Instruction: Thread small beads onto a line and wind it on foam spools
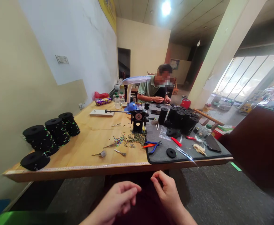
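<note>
Both hands are in front of the table's near edge, over my dark lap. My left hand (121, 199) has its thumb and forefinger pressed together. Opposite it, my right hand (167, 190) is curled, thumb against fingertips. Anything pinched in either is too fine to make out. Nearest on the table are a black foam disc (171, 152), tweezers (183, 152), blue-handled pliers (154, 146) and orange-handled pliers (149, 145). To their left lie small feathery tufts (102, 153), a heap of coloured beads (119, 141) and many small dark-gold pieces (137, 138).
Black foam spools with hooks or bits stuck in them (37, 137) stand at left, more black spools (179, 117) at back right. A black winding device (137, 120) and a blue-white lamp (130, 106) stand mid-table. A person (154, 89) sits opposite, hands together.
</note>
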Available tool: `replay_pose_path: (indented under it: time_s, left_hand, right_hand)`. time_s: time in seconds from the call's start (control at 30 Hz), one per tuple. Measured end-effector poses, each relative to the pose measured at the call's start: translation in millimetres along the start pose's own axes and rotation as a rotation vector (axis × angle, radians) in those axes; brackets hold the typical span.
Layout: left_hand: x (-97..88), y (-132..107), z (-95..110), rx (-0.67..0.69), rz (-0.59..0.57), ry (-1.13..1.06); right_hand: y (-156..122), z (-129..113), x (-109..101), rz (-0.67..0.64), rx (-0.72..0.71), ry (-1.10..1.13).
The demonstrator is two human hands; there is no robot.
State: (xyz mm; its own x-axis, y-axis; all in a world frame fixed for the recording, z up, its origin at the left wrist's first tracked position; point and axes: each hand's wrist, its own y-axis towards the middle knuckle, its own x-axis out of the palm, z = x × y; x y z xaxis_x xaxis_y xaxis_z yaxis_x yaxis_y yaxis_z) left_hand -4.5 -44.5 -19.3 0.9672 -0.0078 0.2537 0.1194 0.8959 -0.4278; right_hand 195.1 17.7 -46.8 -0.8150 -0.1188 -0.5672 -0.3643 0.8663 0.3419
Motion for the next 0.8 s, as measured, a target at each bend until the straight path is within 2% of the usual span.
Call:
replay_pose_path:
  time_s: [0.03,0.1,0.2,0.27,0.37,0.5,0.6,0.7,0.8]
  left_hand:
    - [9.3,3.2,-3.8,-0.105,-0.056,-0.1]
    - [24.4,13.8,-9.5,-0.23,-0.112,-0.327]
    - [35.7,32.1,-13.0,-0.233,-0.127,-0.554]
    - [36.8,39.9,-13.2,-0.184,-0.108,-0.564]
    - [33.9,42.8,-12.9,-0.068,-0.053,-0.433]
    - [29.4,39.4,-11.8,0.106,0.021,-0.155]
    - [28.2,38.6,-11.1,0.162,0.027,-0.027]
    - [29.2,39.5,-12.7,0.205,0.015,0.088]
    - [31.1,40.5,-17.1,0.28,0.013,0.224]
  right_hand:
    - [-3.8,1.2,2.8,0.016,-0.021,0.006]
    - [-10.2,2.9,7.7,0.023,-0.086,0.011]
    - [-17.0,4.6,10.5,0.013,-0.189,-0.011]
    - [-20.6,6.4,9.4,0.028,-0.221,-0.035]
    - [-26.2,12.8,7.3,0.04,-0.231,-0.06]
    - [-33.4,28.1,10.1,0.006,-0.263,-0.077]
    - [-35.2,36.8,12.3,-0.018,-0.285,-0.088]
    - [-32.2,35.0,9.2,-0.063,-0.261,-0.09]
    - [-24.9,24.2,4.9,-0.03,-0.155,-0.014]
